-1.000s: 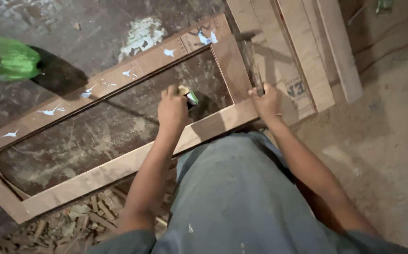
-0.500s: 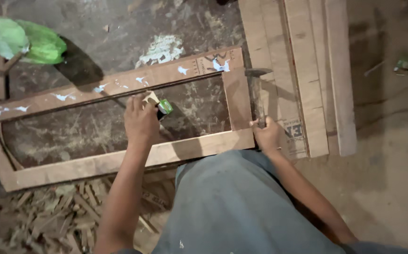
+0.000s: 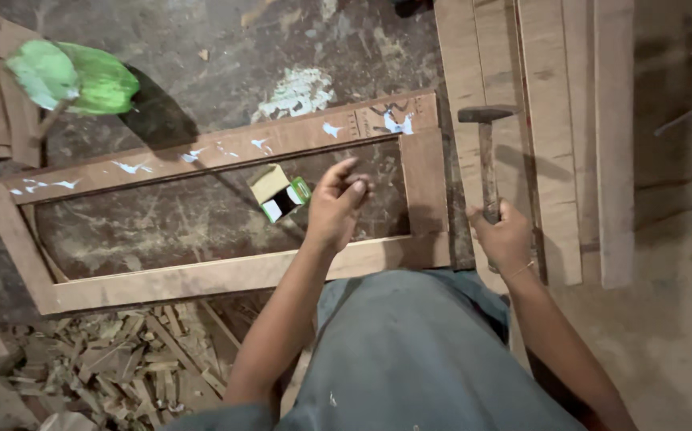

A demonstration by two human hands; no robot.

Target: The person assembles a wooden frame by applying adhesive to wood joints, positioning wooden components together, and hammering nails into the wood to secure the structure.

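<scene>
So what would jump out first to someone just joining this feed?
The long wooden frame lying flat on the dark floor, its far rail flecked with white. The left hand is raised over its right part, fingers pinched, beside a small open box inside the frame. The right hand grips a hammer over the planks on the right; a bright green bag sits top left.

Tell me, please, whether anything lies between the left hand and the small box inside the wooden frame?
Nothing visible does. The left hand hovers just right of the small box, which lies on the floor inside the wooden frame, with only bare floor between them.
</scene>
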